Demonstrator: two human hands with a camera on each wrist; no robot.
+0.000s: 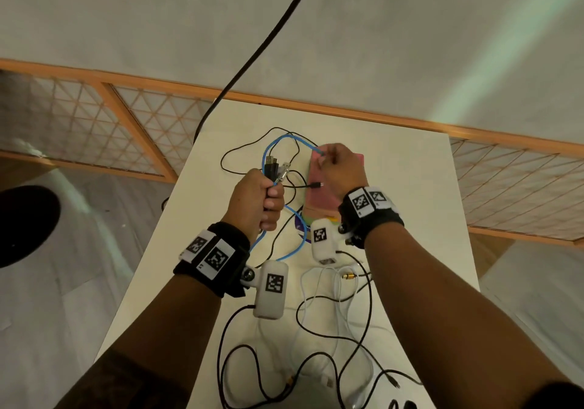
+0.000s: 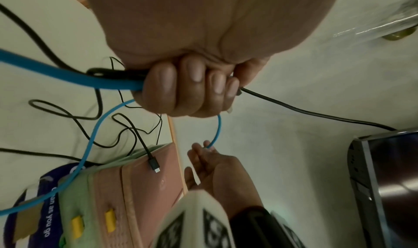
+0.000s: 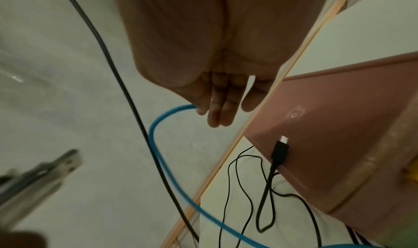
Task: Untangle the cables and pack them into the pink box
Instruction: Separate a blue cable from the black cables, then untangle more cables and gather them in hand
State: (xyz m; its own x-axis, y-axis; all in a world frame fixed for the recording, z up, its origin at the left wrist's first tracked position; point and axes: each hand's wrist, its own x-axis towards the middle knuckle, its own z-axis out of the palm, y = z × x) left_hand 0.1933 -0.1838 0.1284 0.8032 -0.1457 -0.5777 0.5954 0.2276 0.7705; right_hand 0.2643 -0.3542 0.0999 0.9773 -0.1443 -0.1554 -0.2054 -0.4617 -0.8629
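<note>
left hand (image 1: pixel 259 200): fisted around bundle of cables (image 1: pixel 274 168), plugs sticking up | right hand (image 1: pixel 338 168): pinching end of blue cable (image 1: pixel 286 137) over pink box (image 1: pixel 319 197) | pink box: closed, on tabletop (image 1: pixel 410 206), black plug (image 1: pixel 316 185) lying on lid | loose white cable (image 1: pixel 338 285) nearer on tabletop

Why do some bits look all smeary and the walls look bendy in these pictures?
Head view: the wide lens bends the wooden rail and stretches the arms. Right wrist view: the plugs at lower left are smeared by blur; the pink box is fairly sharp but dim. Left wrist view: the left hand gripping the blue cable is clear, while the edges go soft.
</note>
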